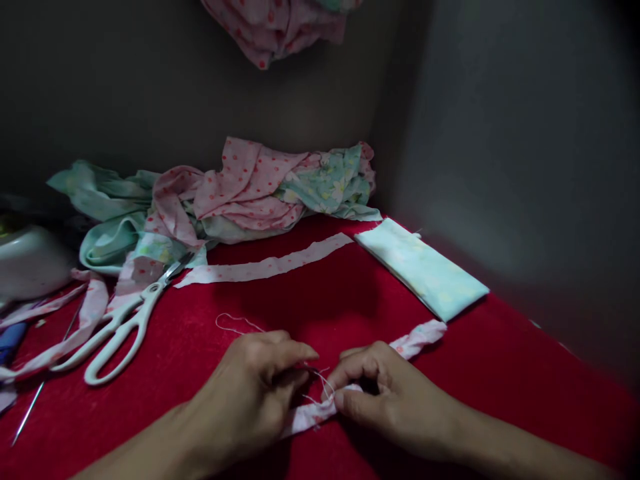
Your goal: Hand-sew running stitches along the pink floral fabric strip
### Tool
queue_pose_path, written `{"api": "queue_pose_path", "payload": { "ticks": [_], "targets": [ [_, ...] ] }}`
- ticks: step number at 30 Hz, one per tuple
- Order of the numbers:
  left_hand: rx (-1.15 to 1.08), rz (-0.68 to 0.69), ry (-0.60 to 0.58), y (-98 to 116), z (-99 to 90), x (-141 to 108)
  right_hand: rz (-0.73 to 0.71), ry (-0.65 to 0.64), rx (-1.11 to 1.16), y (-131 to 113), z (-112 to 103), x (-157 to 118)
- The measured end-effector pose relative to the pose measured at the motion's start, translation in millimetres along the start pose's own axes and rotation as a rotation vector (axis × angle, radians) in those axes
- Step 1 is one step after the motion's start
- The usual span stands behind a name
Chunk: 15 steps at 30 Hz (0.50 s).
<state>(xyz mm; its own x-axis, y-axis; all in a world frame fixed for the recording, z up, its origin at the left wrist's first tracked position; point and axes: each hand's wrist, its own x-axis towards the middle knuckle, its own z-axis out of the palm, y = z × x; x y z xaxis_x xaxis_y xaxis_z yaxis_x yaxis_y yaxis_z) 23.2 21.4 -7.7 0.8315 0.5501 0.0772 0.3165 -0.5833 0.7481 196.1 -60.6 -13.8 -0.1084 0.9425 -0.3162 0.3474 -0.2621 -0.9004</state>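
Observation:
A narrow pink-and-white fabric strip (313, 415) runs under both hands over the red cloth, its rolled far end (420, 338) showing beyond my right hand. My right hand (383, 390) pinches the strip between thumb and index finger. White thread (320, 380) loops beside those fingertips, and a longer loop lies behind my left hand. My left hand (267, 387) is just left of it, fingers curled together by the strip and thread; what they grip is hidden. Whether a needle is there cannot be made out.
White-handled scissors (145, 300) lie at the left, near a thin metal rod (37, 407) and loose fabric strips (85, 327). A flat strip (270, 268) and folded pale green fabric (425, 267) lie farther back. Crumpled fabrics (250, 187) line the wall; pink cloth (280, 30) hangs above.

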Motion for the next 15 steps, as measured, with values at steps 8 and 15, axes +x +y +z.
{"api": "queue_pose_path", "payload": {
  "ticks": [8,15],
  "targets": [
    [-0.293,-0.262,0.122,-0.6,-10.9,8.7,0.014,0.011,-0.016,0.1,-0.5,0.1],
    [-0.449,-0.493,0.819,-19.4,-76.7,18.8,0.022,0.010,0.018,-0.3,-0.6,-0.4]
  ]
}}
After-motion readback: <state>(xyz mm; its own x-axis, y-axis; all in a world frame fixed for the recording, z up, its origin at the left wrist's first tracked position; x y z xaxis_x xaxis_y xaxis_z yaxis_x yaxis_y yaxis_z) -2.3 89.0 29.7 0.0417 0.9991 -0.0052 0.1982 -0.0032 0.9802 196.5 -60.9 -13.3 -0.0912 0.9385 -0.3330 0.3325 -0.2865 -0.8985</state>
